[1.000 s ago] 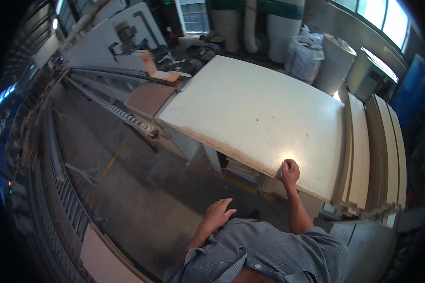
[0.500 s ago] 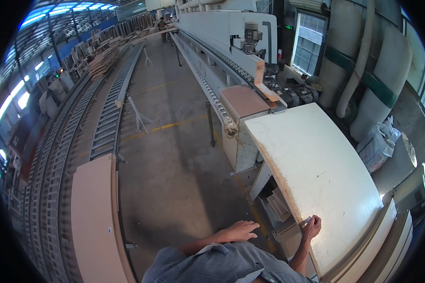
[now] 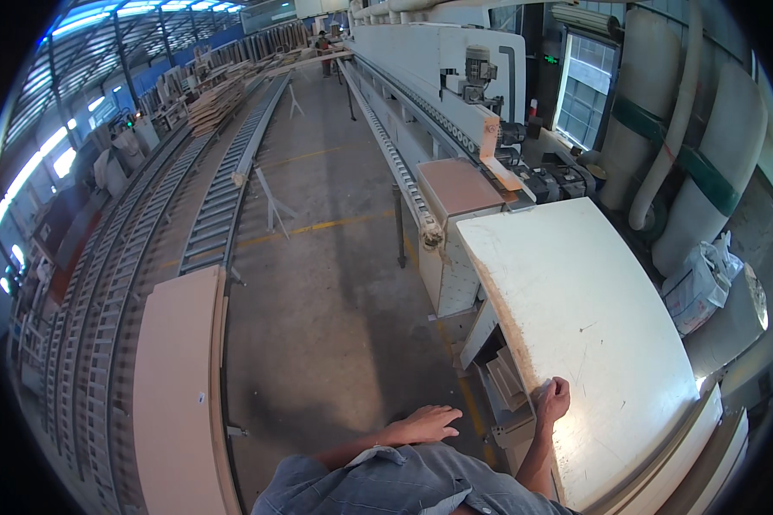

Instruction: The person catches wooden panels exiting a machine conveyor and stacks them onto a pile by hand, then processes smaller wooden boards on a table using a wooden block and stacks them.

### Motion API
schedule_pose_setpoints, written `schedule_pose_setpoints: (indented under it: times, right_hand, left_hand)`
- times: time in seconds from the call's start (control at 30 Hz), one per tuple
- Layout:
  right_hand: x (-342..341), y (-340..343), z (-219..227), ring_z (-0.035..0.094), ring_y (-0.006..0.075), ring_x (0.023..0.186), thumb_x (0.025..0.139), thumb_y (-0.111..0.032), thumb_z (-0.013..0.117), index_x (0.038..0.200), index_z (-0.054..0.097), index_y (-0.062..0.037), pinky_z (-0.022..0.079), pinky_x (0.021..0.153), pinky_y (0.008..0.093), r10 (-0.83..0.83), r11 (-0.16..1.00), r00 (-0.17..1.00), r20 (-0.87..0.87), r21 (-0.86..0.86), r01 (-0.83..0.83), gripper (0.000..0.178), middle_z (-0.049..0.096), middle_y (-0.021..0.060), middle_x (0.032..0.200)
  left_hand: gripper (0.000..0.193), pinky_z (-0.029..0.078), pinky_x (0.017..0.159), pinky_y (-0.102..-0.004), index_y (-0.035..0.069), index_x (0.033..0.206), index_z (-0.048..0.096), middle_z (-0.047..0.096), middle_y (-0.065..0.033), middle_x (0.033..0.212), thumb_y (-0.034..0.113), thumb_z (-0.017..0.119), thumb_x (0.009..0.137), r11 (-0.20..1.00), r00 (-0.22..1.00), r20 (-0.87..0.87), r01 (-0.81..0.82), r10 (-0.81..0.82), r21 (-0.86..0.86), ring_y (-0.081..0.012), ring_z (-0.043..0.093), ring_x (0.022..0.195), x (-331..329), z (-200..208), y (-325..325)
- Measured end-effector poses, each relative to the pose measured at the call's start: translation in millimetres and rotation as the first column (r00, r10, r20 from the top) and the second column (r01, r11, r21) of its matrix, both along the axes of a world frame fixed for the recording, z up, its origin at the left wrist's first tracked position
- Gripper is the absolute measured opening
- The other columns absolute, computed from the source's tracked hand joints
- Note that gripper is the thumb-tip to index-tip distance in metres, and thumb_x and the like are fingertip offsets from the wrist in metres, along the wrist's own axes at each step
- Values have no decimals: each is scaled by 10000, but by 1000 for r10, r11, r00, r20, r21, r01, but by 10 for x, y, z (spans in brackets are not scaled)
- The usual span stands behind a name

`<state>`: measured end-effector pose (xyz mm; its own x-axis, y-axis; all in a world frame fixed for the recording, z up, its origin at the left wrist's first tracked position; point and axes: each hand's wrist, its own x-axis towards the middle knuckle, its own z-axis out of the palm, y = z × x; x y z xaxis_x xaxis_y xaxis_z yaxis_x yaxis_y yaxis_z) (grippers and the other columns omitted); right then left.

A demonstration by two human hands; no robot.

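My left hand [image 3: 429,423] hangs in front of my body above the floor, palm down. Its fingers are stretched out and nothing is in them. On the near left edge of a white-topped table [image 3: 593,283], my right hand [image 3: 554,399] rests with its fingers curled closed. What it holds, if anything, is hidden by the fingers. The table's left edge is worn and brown. Under it, a shelf holds several offcut boards [image 3: 507,378].
A stack of flat pinkish-brown panels [image 3: 176,386] lies on a roller conveyor [image 3: 223,202] at left. A long machine with a chain track [image 3: 412,107] runs ahead from the table. More boards [image 3: 713,455] stand at the lower right, near a white sack [image 3: 700,287]. A distant person [image 3: 324,51] stands far ahead.
The view has turned slightly left and tilted up, so the surroundings appear farther right and lower. My left hand stays outstretched; my right hand stays curled at the table's edge.
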<state>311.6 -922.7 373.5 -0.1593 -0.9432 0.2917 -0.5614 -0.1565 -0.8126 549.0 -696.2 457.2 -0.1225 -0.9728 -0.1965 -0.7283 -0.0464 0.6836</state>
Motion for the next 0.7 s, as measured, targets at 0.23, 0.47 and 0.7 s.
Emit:
schedule_pose_setpoints:
  times: [0.23, 0.47, 0.7]
  right_hand:
    - [69, 17, 58, 622, 247, 730, 876, -191, 579, 955, 674, -64, 487, 688, 349, 7, 998, 996, -89, -59, -12, 178, 664, 107, 831]
    - [98, -2, 7, 629, 263, 753, 866, -185, 564, 941, 666, -56, 487, 702, 359, -32, 997, 996, -84, -70, 26, 181, 665, 118, 839]
    - [231, -107, -43, 630, 264, 749, 849, -182, 560, 922, 660, -46, 489, 708, 372, -133, 991, 985, -112, -25, 131, 185, 667, 123, 829]
  left_hand:
    - [462, 452, 924, -461, 23, 1231, 497, 591, -194, 1163, 308, 613, 885, 1000, 999, -51, 14, -15, -7, -384, 562, 1105, -40, -212, 86]
    - [458, 453, 920, -464, 22, 1228, 498, 590, -197, 1165, 308, 607, 887, 1000, 999, -26, 26, -26, -13, -382, 563, 1104, 203, 3, -47]
    - [517, 381, 1025, -461, 65, 1338, 465, 515, -161, 1328, 364, 558, 926, 992, 998, -47, -27, 33, 123, -355, 470, 1246, 739, -17, -7]
